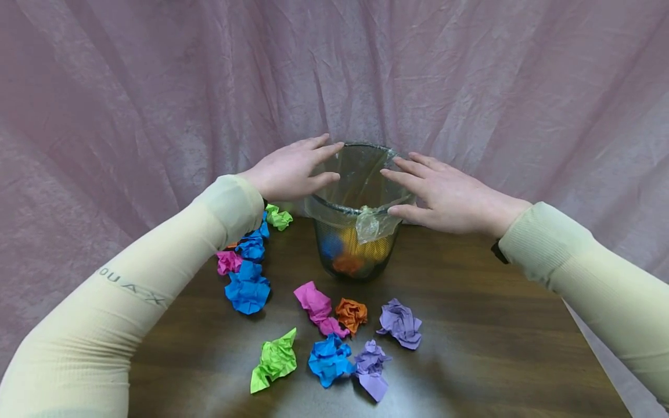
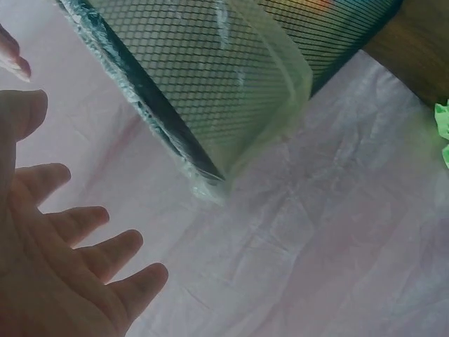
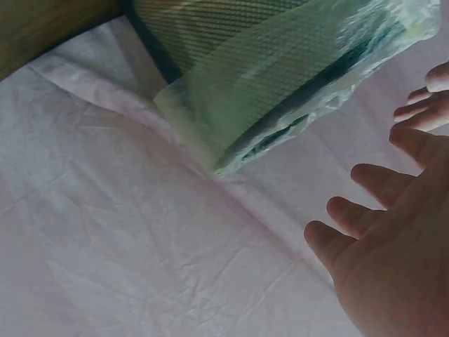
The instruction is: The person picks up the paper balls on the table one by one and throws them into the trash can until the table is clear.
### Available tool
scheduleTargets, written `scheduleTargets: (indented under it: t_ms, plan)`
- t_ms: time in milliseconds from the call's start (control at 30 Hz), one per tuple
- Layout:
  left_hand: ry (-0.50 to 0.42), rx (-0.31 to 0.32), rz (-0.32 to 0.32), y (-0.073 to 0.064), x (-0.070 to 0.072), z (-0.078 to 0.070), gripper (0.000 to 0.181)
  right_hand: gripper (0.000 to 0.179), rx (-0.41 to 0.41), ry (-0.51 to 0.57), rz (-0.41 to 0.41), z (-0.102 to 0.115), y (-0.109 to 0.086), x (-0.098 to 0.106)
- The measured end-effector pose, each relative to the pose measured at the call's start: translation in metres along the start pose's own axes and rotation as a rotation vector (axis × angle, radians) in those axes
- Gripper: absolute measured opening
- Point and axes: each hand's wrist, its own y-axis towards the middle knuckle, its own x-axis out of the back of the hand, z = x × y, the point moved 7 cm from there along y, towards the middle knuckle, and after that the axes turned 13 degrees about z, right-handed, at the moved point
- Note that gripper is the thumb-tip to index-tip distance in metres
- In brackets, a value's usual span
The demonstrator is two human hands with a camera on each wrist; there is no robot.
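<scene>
A dark mesh wastebasket (image 1: 324, 232) lined with a clear plastic bag (image 1: 374, 225) stands on the table; yellow, blue and orange shapes show through its side. My left hand (image 1: 292, 168) hovers by the left of the rim, its fingers spread and holding nothing. On the other side my right hand (image 1: 444, 191) is held likewise, fingers extended and empty. In the left wrist view a gap separates the left hand (image 2: 77, 246) from the rim (image 2: 154, 105). The right wrist view likewise shows the right hand (image 3: 393, 225) apart from the liner (image 3: 280, 133).
In front of the basket lie crumpled papers: pink (image 1: 316, 305), orange (image 1: 351, 315), blue (image 1: 330, 360), green (image 1: 274, 361) and purple (image 1: 400, 324). More blue (image 1: 248, 288), pink (image 1: 229, 263) and green (image 1: 279, 217) ones lie left. A pink curtain (image 1: 334, 69) hangs behind the brown table (image 1: 481, 331).
</scene>
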Motion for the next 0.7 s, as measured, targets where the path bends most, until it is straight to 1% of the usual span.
scheduleTargets:
  t_ms: [167, 500, 600, 700]
  plan:
    - [-0.001, 0.017, 0.008, -0.007, -0.003, 0.011, 0.071, 0.077, 0.05, -0.03, -0.037, 0.014, 0.0, 0.003]
    - [-0.012, 0.055, 0.024, -0.02, -0.012, 0.032, 0.072, 0.077, 0.135, -0.062, -0.063, 0.044, 0.001, 0.002]
    - [-0.034, 0.079, 0.029, -0.026, -0.018, 0.042, 0.071, 0.077, 0.163, -0.071, -0.075, 0.055, 0.001, 0.003]
    - [-0.059, 0.106, 0.04, -0.034, -0.027, 0.053, 0.071, 0.076, 0.209, -0.086, -0.094, 0.068, 0.0, 0.002]
